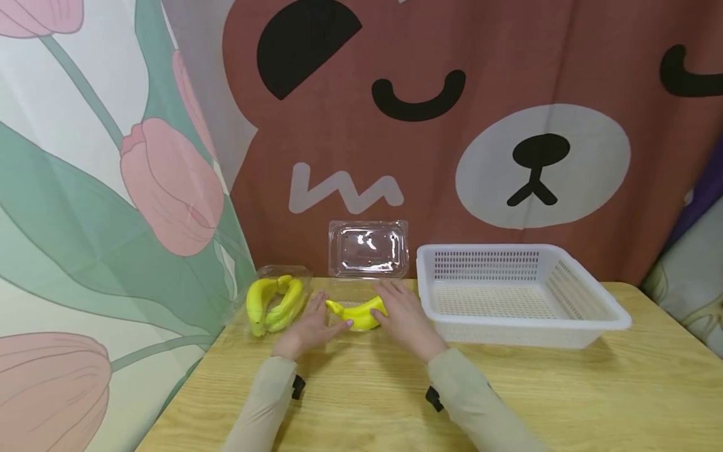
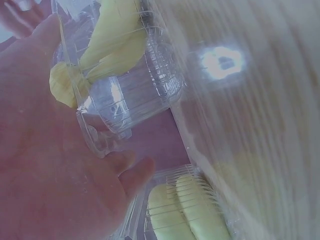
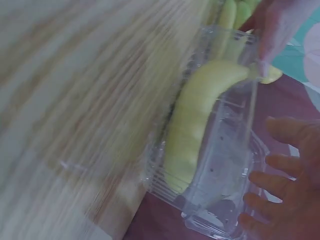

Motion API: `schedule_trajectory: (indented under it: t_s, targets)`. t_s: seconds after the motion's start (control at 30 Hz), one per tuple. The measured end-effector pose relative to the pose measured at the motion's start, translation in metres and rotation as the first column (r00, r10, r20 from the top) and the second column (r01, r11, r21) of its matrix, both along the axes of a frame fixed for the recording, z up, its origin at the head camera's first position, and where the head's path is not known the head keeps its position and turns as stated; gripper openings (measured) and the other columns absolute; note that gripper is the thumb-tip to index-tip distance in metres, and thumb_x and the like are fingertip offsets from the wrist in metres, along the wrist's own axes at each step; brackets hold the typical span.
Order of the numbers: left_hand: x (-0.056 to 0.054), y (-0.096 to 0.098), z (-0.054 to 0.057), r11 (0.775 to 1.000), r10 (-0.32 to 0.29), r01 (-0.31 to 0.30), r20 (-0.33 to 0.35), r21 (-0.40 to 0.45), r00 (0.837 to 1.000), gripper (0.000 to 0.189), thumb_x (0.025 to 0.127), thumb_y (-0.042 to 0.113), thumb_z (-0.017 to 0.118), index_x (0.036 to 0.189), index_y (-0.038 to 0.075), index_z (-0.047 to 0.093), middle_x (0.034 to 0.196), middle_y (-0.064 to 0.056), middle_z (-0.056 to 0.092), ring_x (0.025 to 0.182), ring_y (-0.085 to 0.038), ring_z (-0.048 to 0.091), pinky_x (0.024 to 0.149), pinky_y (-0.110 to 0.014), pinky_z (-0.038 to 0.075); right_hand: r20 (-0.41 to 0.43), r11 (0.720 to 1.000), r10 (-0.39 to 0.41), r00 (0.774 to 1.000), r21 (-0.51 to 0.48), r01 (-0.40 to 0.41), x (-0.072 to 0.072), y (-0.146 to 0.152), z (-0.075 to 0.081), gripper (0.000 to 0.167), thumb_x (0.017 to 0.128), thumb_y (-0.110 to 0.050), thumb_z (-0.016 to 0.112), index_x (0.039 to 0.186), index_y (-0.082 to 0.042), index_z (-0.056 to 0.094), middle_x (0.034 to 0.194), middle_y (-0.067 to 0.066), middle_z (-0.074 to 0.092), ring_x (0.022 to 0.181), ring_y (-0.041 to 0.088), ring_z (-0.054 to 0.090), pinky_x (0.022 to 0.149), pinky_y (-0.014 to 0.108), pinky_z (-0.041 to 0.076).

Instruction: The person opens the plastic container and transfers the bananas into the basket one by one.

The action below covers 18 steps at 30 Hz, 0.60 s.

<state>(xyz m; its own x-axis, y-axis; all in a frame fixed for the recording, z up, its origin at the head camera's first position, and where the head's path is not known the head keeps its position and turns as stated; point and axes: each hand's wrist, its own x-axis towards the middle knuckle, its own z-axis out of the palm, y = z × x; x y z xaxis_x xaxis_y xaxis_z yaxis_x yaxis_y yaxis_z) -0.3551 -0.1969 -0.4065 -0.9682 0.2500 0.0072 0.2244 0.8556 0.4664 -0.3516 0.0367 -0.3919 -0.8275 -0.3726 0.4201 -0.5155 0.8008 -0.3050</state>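
A yellow banana point(image 1: 364, 315) lies in a clear plastic clamshell box point(image 3: 215, 165), its lid point(image 1: 368, 250) standing up at the back. My left hand point(image 1: 310, 328) is at the box's left side, fingers extended and thumb near the banana's stem end. At the right side is my right hand point(image 1: 409, 317), with fingers spread near the rim in the right wrist view. Left of my left hand, a second clear box point(image 1: 305, 271) holds several yellow-green bananas point(image 1: 261, 304).
A white plastic basket point(image 1: 508, 323) with slotted walls stands to the right on the wooden table point(image 1: 361, 389). Behind the table hangs a brown bear-print curtain point(image 1: 440, 169); a tulip-print curtain point(image 1: 85, 251) hangs along the left.
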Motion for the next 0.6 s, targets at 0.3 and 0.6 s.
schedule_trajectory:
  t_s: [0.3,0.6]
  targets:
    - [0.000,-0.001,-0.001,1.000,0.002,-0.002,0.015,-0.003,1.000,0.108,0.088,0.071,0.051,0.156,0.000,0.005,0.163,-0.011,-0.006,0.149,-0.026,-0.003,0.117,-0.047,0.012,0.094,0.993,0.052,0.994,0.098,-0.061,-0.020,-0.003,-0.006,0.063,0.088,-0.028,0.074,0.143,-0.008,0.050,0.150,0.014,0.043,0.139,0.035,0.037,0.114,0.053,0.024]
    - [-0.001,-0.002,-0.002,1.000,-0.021,0.021,-0.003,-0.002,1.000,0.105,0.090,0.068,0.052,0.156,-0.002,0.007,0.163,-0.014,-0.004,0.149,-0.030,-0.002,0.118,-0.048,0.011,0.173,0.972,0.128,0.977,0.175,-0.158,-0.042,-0.015,-0.010,0.053,0.080,-0.015,0.082,0.128,-0.005,0.063,0.122,0.011,0.066,0.109,0.029,0.062,0.096,0.045,0.048]
